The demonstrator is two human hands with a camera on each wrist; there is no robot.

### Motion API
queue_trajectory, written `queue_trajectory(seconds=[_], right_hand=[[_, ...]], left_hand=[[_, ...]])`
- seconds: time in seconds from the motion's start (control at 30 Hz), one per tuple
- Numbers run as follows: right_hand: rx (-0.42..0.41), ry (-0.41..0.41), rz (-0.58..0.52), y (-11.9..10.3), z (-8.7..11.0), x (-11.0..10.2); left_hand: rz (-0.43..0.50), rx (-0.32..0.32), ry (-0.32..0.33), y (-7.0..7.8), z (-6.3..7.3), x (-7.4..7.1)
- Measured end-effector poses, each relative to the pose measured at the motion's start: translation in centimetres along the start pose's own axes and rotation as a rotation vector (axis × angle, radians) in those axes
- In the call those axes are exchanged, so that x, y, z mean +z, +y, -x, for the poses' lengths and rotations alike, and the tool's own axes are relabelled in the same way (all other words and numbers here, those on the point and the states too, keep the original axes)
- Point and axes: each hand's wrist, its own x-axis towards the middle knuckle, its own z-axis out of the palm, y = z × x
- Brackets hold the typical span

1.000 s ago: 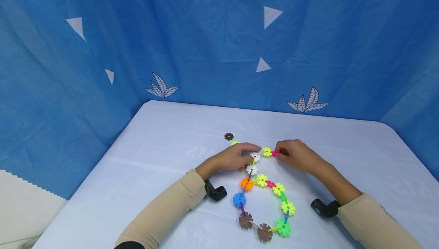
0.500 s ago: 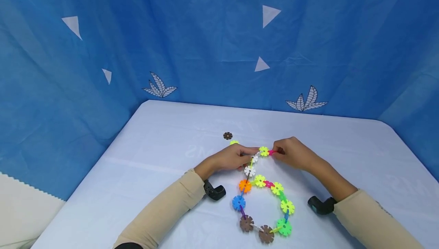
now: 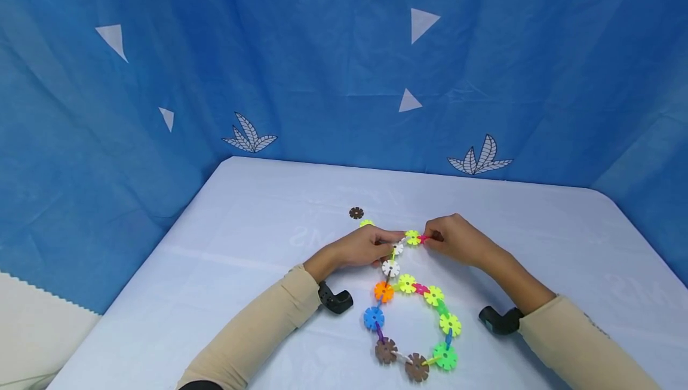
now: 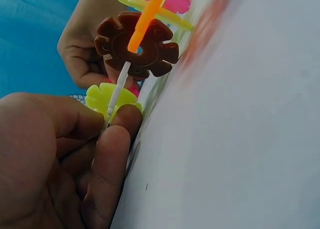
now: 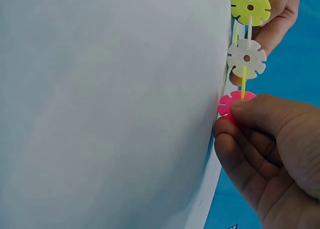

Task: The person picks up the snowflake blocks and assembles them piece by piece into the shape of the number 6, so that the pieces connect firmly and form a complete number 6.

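Note:
Slotted plastic snowflake discs form a chain, with a closed loop at the near end. My left hand (image 3: 362,246) pinches a white disc (image 3: 398,248) of the chain's upper arm, its forefinger reaching toward a yellow disc (image 3: 412,238). Thumb and fingers of my right hand (image 3: 458,239) pinch the pink disc (image 5: 227,105) at the chain's far end. The left wrist view shows a brown disc (image 4: 117,46) and a yellow-green disc (image 4: 102,95) just beyond the left fingertips. A white disc (image 5: 246,58) faces the right wrist camera.
A loose brown disc (image 3: 356,213) lies behind the left hand, near a yellow-green disc (image 3: 366,223) partly covered by that hand. The loop includes an orange disc (image 3: 384,291) and a blue disc (image 3: 374,318). A blue curtain (image 3: 322,67) stands behind the white table (image 3: 258,199).
My right hand has shifted slightly left with the pink disc, toward the left hand. The upper white disc has turned more edge-on. The left hand has hardly moved.

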Motion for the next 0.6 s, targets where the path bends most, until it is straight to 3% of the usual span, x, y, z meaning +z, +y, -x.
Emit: queue_trajectory(seconds=[0.23, 0.4, 0.6], right_hand=[[0.03, -0.028, 0.003, -0.1, 0.0, 0.1], [0.042, -0.151, -0.033, -0.4, 0.0, -1.7], [-0.003, -0.189, -0.044, -2.1, -2.7, -4.3]], left_hand=[[0.045, -0.01, 0.033, -0.3, -0.3, 0.2], [0.044, -0.012, 0.047, -0.3, -0.4, 0.3], [0.01, 0.007, 0.056, -0.4, -0.5, 0.1]])
